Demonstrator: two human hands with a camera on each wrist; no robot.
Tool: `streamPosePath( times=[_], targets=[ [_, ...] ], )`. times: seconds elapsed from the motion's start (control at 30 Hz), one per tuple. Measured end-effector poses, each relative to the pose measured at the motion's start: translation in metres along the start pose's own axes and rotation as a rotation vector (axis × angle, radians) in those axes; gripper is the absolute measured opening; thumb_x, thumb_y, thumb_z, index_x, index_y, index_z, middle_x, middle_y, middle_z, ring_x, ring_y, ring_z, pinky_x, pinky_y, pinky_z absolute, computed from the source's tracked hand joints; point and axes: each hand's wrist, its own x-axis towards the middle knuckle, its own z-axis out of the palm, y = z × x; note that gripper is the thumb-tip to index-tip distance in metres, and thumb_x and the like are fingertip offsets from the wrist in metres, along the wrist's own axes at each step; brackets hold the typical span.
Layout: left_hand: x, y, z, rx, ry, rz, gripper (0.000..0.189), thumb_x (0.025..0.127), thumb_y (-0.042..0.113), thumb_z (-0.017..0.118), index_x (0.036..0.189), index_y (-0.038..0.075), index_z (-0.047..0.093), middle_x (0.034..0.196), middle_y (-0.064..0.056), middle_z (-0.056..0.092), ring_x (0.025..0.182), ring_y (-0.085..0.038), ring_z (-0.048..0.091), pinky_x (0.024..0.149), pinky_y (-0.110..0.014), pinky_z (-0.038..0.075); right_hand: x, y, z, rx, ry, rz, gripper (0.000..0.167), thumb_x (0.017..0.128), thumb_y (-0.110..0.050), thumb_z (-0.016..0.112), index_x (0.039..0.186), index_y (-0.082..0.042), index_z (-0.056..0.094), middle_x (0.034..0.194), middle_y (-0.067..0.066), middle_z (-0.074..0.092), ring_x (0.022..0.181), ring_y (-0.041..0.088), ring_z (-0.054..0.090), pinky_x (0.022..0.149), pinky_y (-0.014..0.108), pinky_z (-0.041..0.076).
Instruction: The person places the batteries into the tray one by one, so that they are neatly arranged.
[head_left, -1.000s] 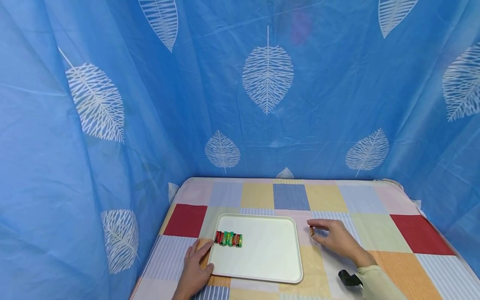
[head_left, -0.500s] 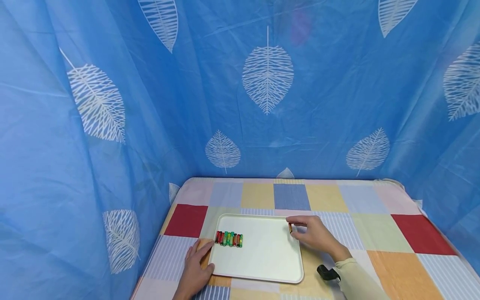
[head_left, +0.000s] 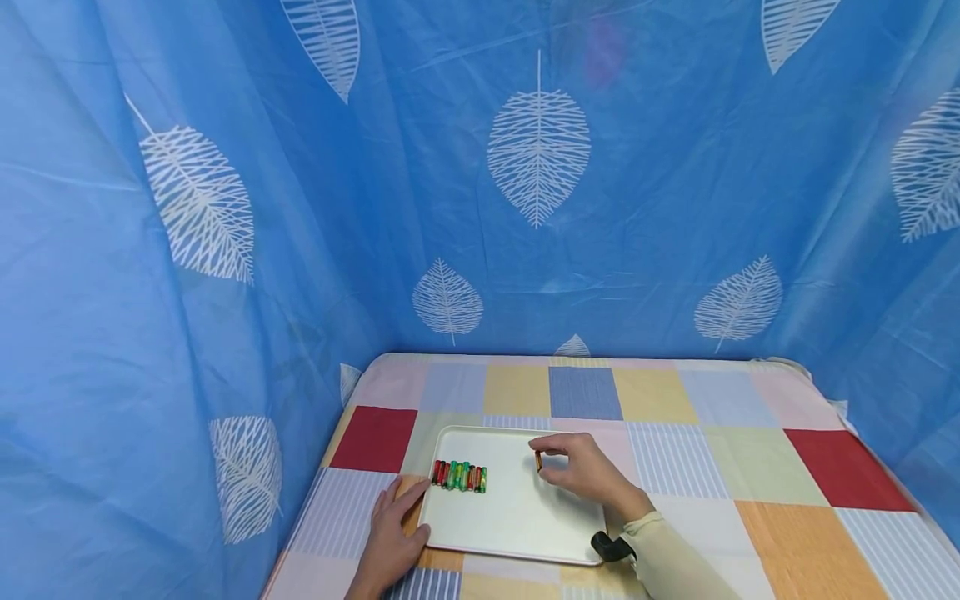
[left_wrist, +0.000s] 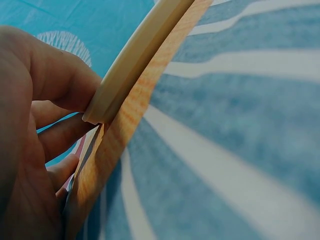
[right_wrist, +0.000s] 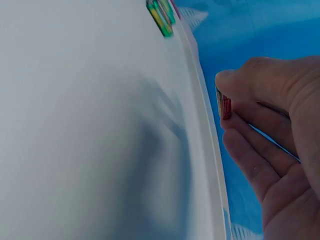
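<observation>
Over the right part of the white tray, my right hand pinches a small battery on end between thumb and fingertips. The right wrist view shows the battery's red side. A row of several red and green batteries lies side by side at the tray's left. My left hand rests at the tray's left edge, its thumb and a fingertip touching the rim. Close up in the left wrist view, the thumb is against the tray rim.
Beneath the tray is a patchwork tablecloth. Blue curtains with white leaf prints hang behind the table and at its sides. A black fitting sits at the right wrist, by the tray's near right corner.
My right hand has moved left with the battery, from the cloth right of the tray to above the tray. The left hand and the battery row stay where they were.
</observation>
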Motion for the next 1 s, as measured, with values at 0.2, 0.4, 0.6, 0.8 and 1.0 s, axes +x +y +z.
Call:
streamPosePath(
  times=[0.2, 0.4, 0.6, 0.8, 1.0],
  targets=[
    [-0.001, 0.001, 0.000, 0.004, 0.007, 0.004, 0.069, 0.079, 0.001, 0.078, 0.146, 0.014, 0.070, 0.163, -0.034, 0.047, 0.158, -0.058, 0.030, 0.130, -0.078, 0.013, 0.009, -0.015, 0.023, -0.039, -0.025, -0.041, 0.042, 0.088, -0.003, 0.082, 0.129, -0.003, 0.079, 0.125, 0.009, 0.082, 0.110, 0.029, 0.081, 0.099, 0.040, 0.066],
    [-0.002, 0.001, 0.000, -0.001, 0.010, 0.015, 0.068, 0.080, 0.001, 0.078, 0.146, 0.013, 0.070, 0.162, -0.033, 0.050, 0.159, -0.057, 0.030, 0.131, -0.076, 0.012, 0.019, -0.027, 0.041, -0.035, -0.040, -0.042, 0.043, 0.086, 0.000, 0.082, 0.129, -0.001, 0.078, 0.124, 0.010, 0.082, 0.109, 0.028, 0.081, 0.097, 0.038, 0.066],
    [-0.002, 0.002, 0.000, -0.005, 0.007, 0.013, 0.068, 0.080, 0.001, 0.078, 0.147, 0.013, 0.070, 0.162, -0.032, 0.050, 0.159, -0.057, 0.029, 0.131, -0.077, 0.011, 0.029, -0.036, 0.056, -0.036, -0.059, -0.050, 0.044, 0.084, 0.003, 0.080, 0.128, 0.000, 0.079, 0.123, 0.012, 0.082, 0.110, 0.027, 0.081, 0.096, 0.037, 0.066],
    [-0.003, 0.003, 0.000, -0.020, 0.005, -0.001, 0.068, 0.080, 0.001, 0.078, 0.147, 0.013, 0.070, 0.165, -0.033, 0.045, 0.159, -0.058, 0.028, 0.131, -0.077, 0.010, 0.033, -0.040, 0.067, -0.075, -0.038, -0.085, 0.044, 0.080, 0.003, 0.081, 0.125, 0.000, 0.080, 0.118, 0.011, 0.083, 0.111, 0.025, 0.080, 0.097, 0.037, 0.066],
    [-0.004, 0.001, 0.000, -0.011, 0.008, 0.012, 0.068, 0.080, 0.001, 0.078, 0.147, 0.013, 0.070, 0.165, -0.034, 0.045, 0.159, -0.058, 0.028, 0.130, -0.078, 0.011, 0.035, -0.041, 0.076, -0.122, -0.028, -0.055, 0.045, 0.078, 0.004, 0.083, 0.123, -0.001, 0.081, 0.117, 0.010, 0.084, 0.113, 0.024, 0.079, 0.100, 0.040, 0.064]
  ],
)
